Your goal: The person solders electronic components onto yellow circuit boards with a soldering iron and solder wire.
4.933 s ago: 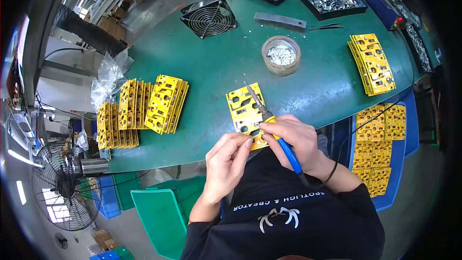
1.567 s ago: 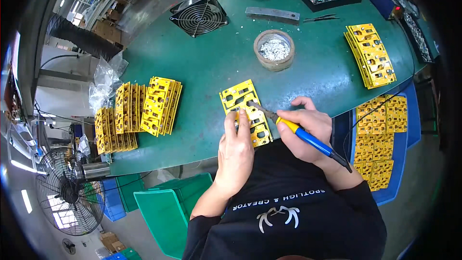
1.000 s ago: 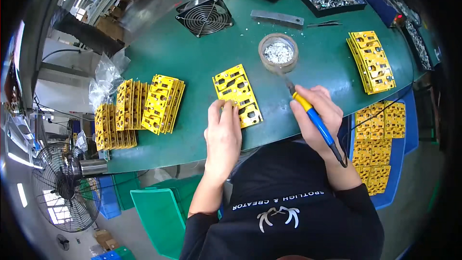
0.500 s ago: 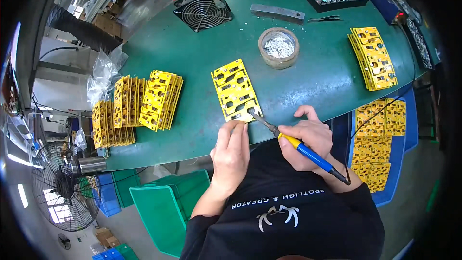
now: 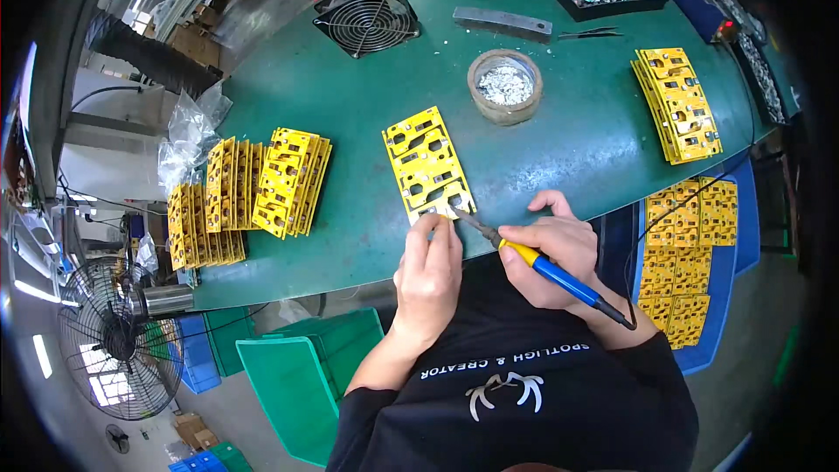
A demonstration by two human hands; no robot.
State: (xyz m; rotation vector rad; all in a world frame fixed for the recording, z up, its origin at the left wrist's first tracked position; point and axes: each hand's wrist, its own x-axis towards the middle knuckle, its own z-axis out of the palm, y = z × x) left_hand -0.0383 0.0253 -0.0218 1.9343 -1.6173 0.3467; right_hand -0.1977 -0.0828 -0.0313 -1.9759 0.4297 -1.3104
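A yellow circuit board (image 5: 429,163) with cut-outs and small dark parts lies flat on the green table, in front of me. My right hand (image 5: 554,255) grips a blue-and-yellow soldering iron (image 5: 559,278). Its tip touches or hovers just over the board's near right corner; I cannot tell which. My left hand (image 5: 426,273) has its fingertips pinched together over the near edge of the board, close to the iron's tip. Whatever sits between those fingers is too small or hidden to make out.
Stacked yellow boards stand at left (image 5: 293,182) and far right (image 5: 677,105). Beyond the board are a round pot of silvery scraps (image 5: 506,114), a small fan (image 5: 367,22), a metal bar (image 5: 502,24), tweezers (image 5: 591,33) and a parts tray (image 5: 599,9). A blue bin (image 5: 718,297) holds more boards.
My left fingertips have shifted slightly right and farther onto the board's near edge. The soldering iron and my right hand have moved a little to the left. The board stays in place.
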